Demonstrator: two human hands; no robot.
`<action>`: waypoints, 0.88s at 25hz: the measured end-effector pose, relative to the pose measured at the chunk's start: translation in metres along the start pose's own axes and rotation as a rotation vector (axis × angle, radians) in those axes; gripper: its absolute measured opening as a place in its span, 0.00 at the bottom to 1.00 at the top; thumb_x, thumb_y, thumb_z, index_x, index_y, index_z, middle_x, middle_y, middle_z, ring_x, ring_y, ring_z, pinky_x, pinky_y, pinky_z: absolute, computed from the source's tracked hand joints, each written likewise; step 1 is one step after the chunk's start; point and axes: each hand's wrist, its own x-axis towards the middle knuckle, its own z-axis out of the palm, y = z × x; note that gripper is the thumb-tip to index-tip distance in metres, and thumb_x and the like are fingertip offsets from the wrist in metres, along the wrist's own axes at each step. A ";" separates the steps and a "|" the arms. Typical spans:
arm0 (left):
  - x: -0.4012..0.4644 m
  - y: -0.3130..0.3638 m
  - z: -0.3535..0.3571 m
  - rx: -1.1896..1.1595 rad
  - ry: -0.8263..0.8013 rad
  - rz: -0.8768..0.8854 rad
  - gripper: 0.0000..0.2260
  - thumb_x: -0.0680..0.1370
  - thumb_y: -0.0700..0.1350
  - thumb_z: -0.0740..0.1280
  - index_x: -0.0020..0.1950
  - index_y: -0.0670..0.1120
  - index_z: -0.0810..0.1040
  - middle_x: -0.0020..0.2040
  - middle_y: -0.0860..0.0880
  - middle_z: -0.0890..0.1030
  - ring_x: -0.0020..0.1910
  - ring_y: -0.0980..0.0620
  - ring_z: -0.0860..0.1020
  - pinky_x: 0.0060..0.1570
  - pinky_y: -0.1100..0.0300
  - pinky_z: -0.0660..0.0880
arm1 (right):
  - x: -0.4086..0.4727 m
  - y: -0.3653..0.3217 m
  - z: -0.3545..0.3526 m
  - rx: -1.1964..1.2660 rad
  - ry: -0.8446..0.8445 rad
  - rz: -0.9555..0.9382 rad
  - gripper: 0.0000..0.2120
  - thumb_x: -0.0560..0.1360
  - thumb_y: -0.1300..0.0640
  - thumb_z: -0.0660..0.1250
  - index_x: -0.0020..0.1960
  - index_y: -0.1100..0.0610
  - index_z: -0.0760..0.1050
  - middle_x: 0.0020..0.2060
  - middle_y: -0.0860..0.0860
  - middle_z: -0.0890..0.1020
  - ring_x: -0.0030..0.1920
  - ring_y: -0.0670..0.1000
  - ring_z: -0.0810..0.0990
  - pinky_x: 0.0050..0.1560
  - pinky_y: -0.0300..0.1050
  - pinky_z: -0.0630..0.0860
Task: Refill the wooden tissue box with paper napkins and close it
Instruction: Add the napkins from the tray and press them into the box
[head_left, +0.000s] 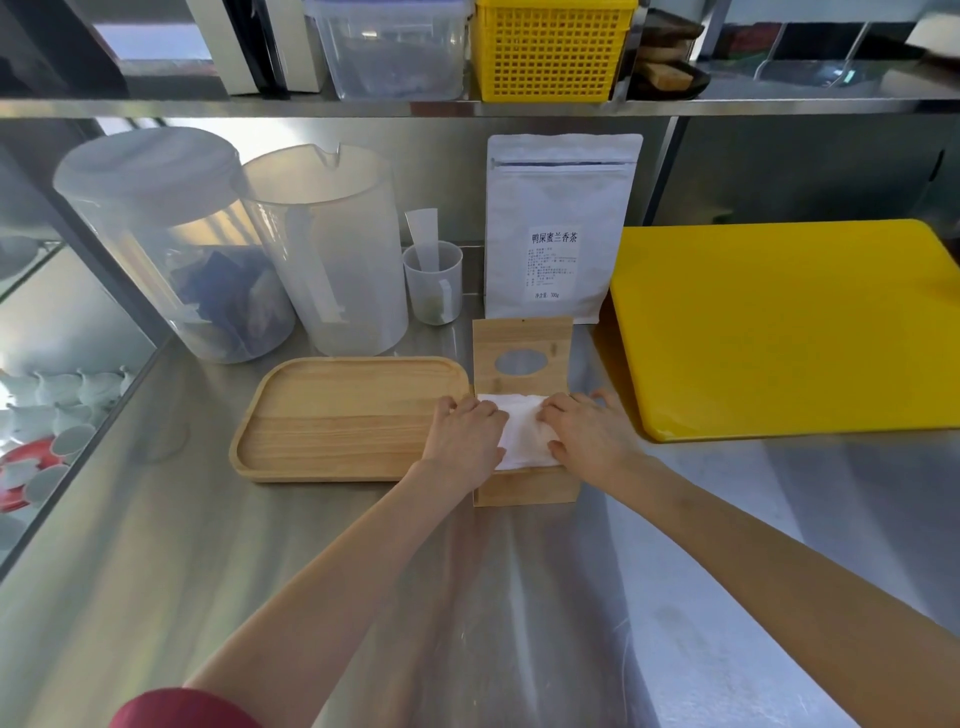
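Note:
The wooden tissue box (527, 488) stands on the steel counter with its lid (522, 353) swung open and upright behind it; the lid has an oval hole. A stack of white paper napkins (522, 428) lies in the box's open top. My left hand (465, 434) presses on the napkins' left side, fingers curled over the stack's edge. From the right, my right hand (589, 434) pushes down on the same stack. Both hands hide part of the box's rim.
A wooden tray (337, 415) lies directly left of the box. A yellow cutting board (779, 327) lies to the right. Behind stand a white tea pouch (558, 228), a small measuring cup (434, 283), a clear pitcher (332, 249) and a lidded jar (171, 244).

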 end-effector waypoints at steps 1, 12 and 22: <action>0.001 0.000 0.002 0.014 -0.026 0.005 0.19 0.79 0.48 0.58 0.69 0.46 0.67 0.70 0.48 0.70 0.70 0.49 0.65 0.68 0.51 0.57 | 0.002 0.000 0.002 0.004 -0.046 0.005 0.19 0.77 0.57 0.60 0.68 0.53 0.66 0.69 0.50 0.70 0.68 0.51 0.68 0.72 0.53 0.54; 0.008 -0.005 -0.002 0.152 -0.075 -0.002 0.21 0.77 0.54 0.59 0.67 0.46 0.71 0.67 0.48 0.74 0.67 0.46 0.65 0.65 0.51 0.59 | 0.006 0.001 -0.012 -0.028 -0.018 -0.104 0.18 0.78 0.54 0.58 0.67 0.51 0.68 0.67 0.50 0.72 0.69 0.50 0.66 0.72 0.54 0.53; 0.021 -0.004 0.005 0.130 -0.205 -0.056 0.22 0.77 0.52 0.60 0.68 0.45 0.67 0.69 0.48 0.70 0.67 0.45 0.67 0.65 0.51 0.59 | 0.020 0.009 -0.001 -0.016 -0.141 -0.022 0.20 0.76 0.54 0.62 0.68 0.50 0.67 0.68 0.49 0.71 0.72 0.51 0.59 0.73 0.56 0.51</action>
